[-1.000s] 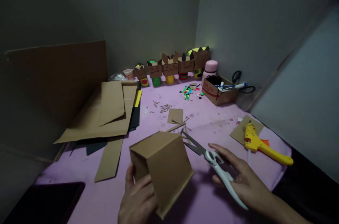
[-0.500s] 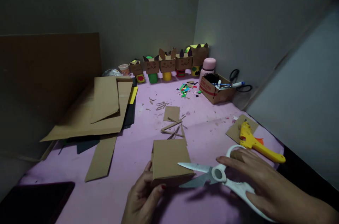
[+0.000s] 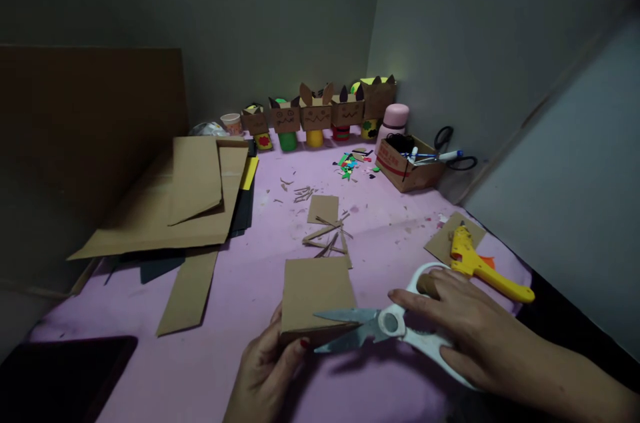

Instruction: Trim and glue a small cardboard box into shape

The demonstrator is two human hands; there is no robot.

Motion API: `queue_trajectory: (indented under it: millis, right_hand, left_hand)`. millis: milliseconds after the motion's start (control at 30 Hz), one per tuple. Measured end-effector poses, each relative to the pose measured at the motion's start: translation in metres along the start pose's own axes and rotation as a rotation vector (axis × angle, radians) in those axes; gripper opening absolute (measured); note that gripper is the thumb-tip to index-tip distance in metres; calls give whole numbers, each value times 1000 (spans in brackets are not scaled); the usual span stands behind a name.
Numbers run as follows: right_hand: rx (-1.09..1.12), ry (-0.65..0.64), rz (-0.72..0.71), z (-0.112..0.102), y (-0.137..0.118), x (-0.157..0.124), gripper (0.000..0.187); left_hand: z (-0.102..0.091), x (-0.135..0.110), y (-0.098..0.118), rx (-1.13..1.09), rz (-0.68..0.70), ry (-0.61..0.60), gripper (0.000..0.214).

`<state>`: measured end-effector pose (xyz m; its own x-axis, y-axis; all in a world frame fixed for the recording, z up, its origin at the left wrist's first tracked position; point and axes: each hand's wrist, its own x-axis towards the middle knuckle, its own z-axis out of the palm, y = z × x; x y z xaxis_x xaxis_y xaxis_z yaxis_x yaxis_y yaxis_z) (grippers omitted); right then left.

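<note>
Currently, left hand holding cardboard box, right hand — spread white-handled scissors

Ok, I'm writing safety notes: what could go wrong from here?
The open white-handled metal scissors point toward the left hand holding the brown cardboard box; a slip might nip that hand. The right hand appears near the yellow plastic glue gun and could knock it.

Cardboard box, tilted with open side showing a second ago, now sits level, flat face up. Left-hand grip now has thumb at box's front edge. Scissors, formerly angled beside box's right corner, now reach leftward across front edge, blades slightly closer together.
</note>
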<state>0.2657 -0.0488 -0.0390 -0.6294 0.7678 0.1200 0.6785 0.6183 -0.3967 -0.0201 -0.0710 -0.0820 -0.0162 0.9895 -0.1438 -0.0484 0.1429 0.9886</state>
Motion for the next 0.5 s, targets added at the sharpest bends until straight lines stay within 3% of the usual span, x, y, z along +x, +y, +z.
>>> queue_trajectory:
  millis: [500]
  right_hand:
    - [-80,30,-99,3,8,2,74]
  left_hand:
    - [-4,1,-4,44,-21,-5,20]
